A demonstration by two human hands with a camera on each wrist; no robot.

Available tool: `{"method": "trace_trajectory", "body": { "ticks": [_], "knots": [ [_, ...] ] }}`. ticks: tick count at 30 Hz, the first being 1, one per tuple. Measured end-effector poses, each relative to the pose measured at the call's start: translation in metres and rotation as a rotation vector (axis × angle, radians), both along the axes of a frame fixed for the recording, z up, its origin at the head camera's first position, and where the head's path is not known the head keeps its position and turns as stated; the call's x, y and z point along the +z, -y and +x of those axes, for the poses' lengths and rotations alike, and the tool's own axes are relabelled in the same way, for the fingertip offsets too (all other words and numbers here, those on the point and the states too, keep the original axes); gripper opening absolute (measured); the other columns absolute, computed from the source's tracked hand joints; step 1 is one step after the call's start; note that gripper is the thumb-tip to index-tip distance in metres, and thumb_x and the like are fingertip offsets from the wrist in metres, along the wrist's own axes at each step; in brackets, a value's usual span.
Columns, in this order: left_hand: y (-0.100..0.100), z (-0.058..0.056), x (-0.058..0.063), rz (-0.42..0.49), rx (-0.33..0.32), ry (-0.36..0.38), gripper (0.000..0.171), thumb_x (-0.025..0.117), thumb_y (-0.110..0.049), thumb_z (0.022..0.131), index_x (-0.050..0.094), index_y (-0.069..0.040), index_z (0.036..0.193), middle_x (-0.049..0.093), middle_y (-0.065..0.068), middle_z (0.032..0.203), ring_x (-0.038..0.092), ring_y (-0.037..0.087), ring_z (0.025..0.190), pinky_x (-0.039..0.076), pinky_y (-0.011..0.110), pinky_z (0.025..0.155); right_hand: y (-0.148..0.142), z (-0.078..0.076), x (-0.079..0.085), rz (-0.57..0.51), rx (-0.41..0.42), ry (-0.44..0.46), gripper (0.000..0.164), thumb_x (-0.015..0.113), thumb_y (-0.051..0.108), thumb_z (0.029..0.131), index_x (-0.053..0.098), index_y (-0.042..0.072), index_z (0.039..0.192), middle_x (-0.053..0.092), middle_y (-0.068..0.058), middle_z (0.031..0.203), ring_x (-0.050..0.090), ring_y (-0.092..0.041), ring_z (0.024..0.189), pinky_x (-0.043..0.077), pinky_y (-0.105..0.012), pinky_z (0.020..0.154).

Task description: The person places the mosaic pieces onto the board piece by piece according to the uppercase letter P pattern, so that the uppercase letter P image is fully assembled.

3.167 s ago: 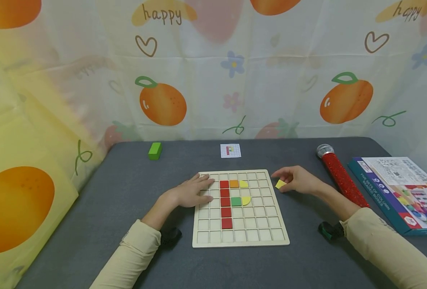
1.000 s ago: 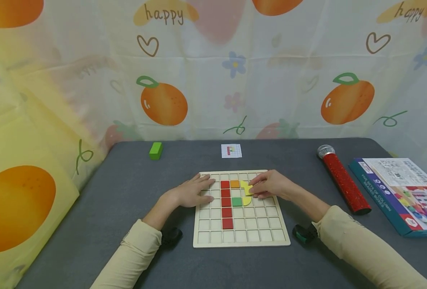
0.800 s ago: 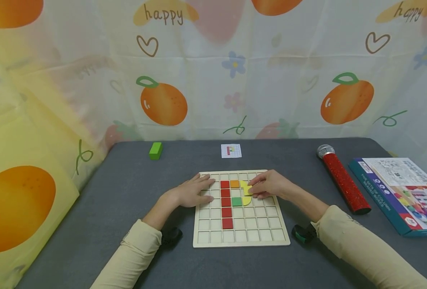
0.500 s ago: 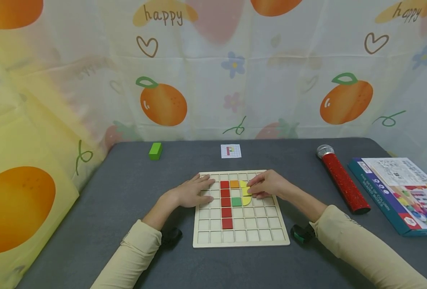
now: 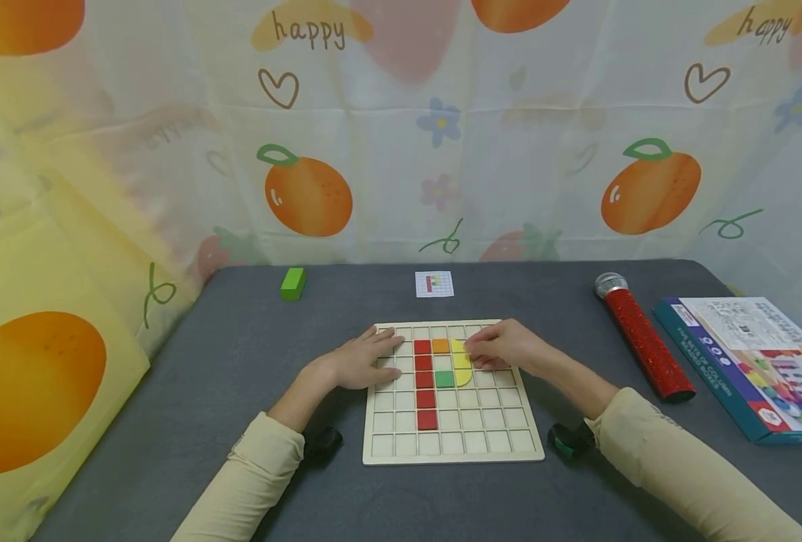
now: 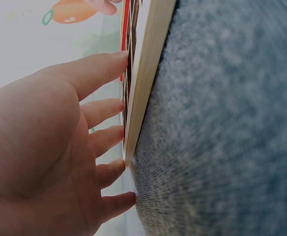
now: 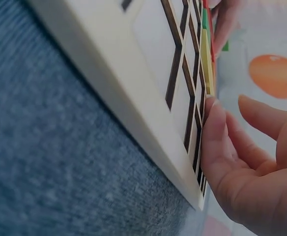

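A pale wooden grid board (image 5: 451, 447) lies on the dark table. My left hand (image 5: 358, 360) rests with spread fingers on its upper left edge. My right hand (image 5: 509, 348) is over the upper right part, fingertips at a yellow square tile (image 5: 462, 361); in the right wrist view its thumb stands apart from the fingers. This tile lies between a yellow curved tile (image 5: 458, 345) above and a yellow rounded tile (image 5: 464, 378) below. Left of these are an orange tile (image 5: 440, 345), a green tile (image 5: 444, 379) and a column of several red tiles (image 5: 424, 379).
Behind the board lies a small pattern card (image 5: 434, 284). A green block (image 5: 293, 284) stands at the back left. To the right are a red glittery microphone (image 5: 648, 342) and a boxed puzzle set (image 5: 756, 361). A fruit-print cloth (image 5: 522, 98) hangs behind the table.
My right hand has carried the yellow square tile from right of the board into the gap between the other two yellow tiles, where it has settled level. The left hand has stayed put.
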State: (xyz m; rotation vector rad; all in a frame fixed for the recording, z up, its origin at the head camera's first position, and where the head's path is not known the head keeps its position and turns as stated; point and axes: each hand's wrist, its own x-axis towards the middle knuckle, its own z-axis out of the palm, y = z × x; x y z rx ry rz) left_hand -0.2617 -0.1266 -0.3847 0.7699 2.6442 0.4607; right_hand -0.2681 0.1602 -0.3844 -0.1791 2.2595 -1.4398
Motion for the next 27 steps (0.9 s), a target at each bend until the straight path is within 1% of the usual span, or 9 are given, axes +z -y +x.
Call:
{"method": "trace_trajectory", "body": {
  "ticks": [4, 9, 12, 14, 15, 17, 19, 23, 27],
  "knots": [
    [0.003, -0.003, -0.002, 0.025, -0.016, 0.008, 0.066, 0.054, -0.038, 0.096, 0.029, -0.009, 0.151, 0.019, 0.012, 0.156, 0.006, 0.037, 0.142, 0.014, 0.053, 0.111, -0.007, -0.003, -0.005, -0.125, 0.015, 0.065, 0.035, 0.058, 0.012, 0.096, 0.056, -0.009, 0.124, 0.066, -0.013, 0.100, 0.064, -0.017, 0.083, 0.053, -0.027, 0.074],
    [0.010, -0.007, -0.007, 0.154, -0.014, 0.063, 0.067, 0.052, -0.035, 0.098, 0.026, -0.004, 0.150, 0.019, 0.015, 0.155, 0.006, 0.036, 0.143, 0.014, 0.051, 0.111, -0.022, -0.004, -0.013, -0.405, -0.045, 0.189, 0.052, 0.047, 0.020, 0.102, 0.030, -0.008, 0.143, 0.055, -0.019, 0.118, 0.062, -0.020, 0.101, 0.048, -0.031, 0.089],
    [0.015, -0.011, -0.008, 0.231, 0.015, 0.079, 0.066, 0.051, -0.034, 0.099, 0.024, -0.004, 0.151, 0.019, 0.016, 0.155, 0.008, 0.034, 0.143, 0.016, 0.051, 0.111, -0.032, -0.004, -0.012, -0.540, -0.107, 0.163, 0.061, 0.040, 0.027, 0.104, 0.015, -0.005, 0.149, 0.038, -0.027, 0.136, 0.048, -0.030, 0.122, 0.039, -0.036, 0.101],
    [0.018, -0.014, -0.007, 0.269, 0.035, 0.050, 0.065, 0.051, -0.033, 0.099, 0.025, -0.004, 0.151, 0.021, 0.016, 0.155, 0.010, 0.035, 0.142, 0.016, 0.052, 0.111, -0.039, -0.006, -0.010, -0.541, -0.121, 0.075, 0.064, 0.037, 0.032, 0.105, 0.010, -0.003, 0.151, 0.025, -0.029, 0.146, 0.033, -0.036, 0.133, 0.031, -0.040, 0.107],
    [0.019, -0.017, -0.007, 0.286, 0.046, 0.025, 0.064, 0.051, -0.033, 0.100, 0.025, -0.004, 0.151, 0.021, 0.017, 0.154, 0.010, 0.036, 0.142, 0.016, 0.053, 0.110, -0.044, -0.007, -0.009, -0.516, -0.123, 0.018, 0.064, 0.036, 0.033, 0.105, 0.008, -0.003, 0.151, 0.020, -0.029, 0.149, 0.026, -0.038, 0.136, 0.027, -0.043, 0.109],
    [0.021, -0.023, -0.007, 0.311, 0.070, -0.049, 0.063, 0.050, -0.032, 0.100, 0.027, -0.003, 0.150, 0.023, 0.018, 0.154, 0.011, 0.039, 0.141, 0.016, 0.055, 0.109, -0.053, -0.009, -0.007, -0.391, -0.131, -0.108, 0.066, 0.036, 0.037, 0.104, 0.009, -0.001, 0.151, 0.014, -0.027, 0.153, 0.016, -0.039, 0.140, 0.021, -0.048, 0.110],
    [0.023, -0.029, -0.007, 0.307, 0.097, -0.147, 0.062, 0.051, -0.032, 0.100, 0.029, -0.001, 0.149, 0.025, 0.019, 0.153, 0.013, 0.041, 0.140, 0.015, 0.057, 0.109, -0.062, -0.012, -0.007, -0.175, -0.133, -0.232, 0.067, 0.036, 0.041, 0.103, 0.013, 0.000, 0.152, 0.014, -0.026, 0.154, 0.013, -0.040, 0.140, 0.016, -0.054, 0.109],
    [0.026, -0.043, -0.006, 0.231, 0.167, -0.313, 0.063, 0.052, -0.035, 0.098, 0.032, -0.003, 0.148, 0.027, 0.018, 0.152, 0.015, 0.039, 0.140, 0.013, 0.058, 0.109, -0.078, -0.019, -0.008, 0.206, -0.117, -0.413, 0.068, 0.038, 0.044, 0.102, 0.020, -0.001, 0.150, 0.015, -0.028, 0.153, 0.011, -0.044, 0.139, 0.011, -0.061, 0.107],
    [0.031, -0.058, 0.001, 0.120, 0.230, -0.374, 0.064, 0.050, -0.039, 0.099, 0.029, -0.005, 0.150, 0.023, 0.016, 0.154, 0.011, 0.036, 0.142, 0.007, 0.057, 0.110, -0.093, -0.028, -0.003, 0.417, -0.071, -0.571, 0.066, 0.040, 0.038, 0.102, 0.023, -0.008, 0.146, 0.015, -0.034, 0.149, 0.009, -0.051, 0.136, 0.007, -0.063, 0.106]
  ]
}}
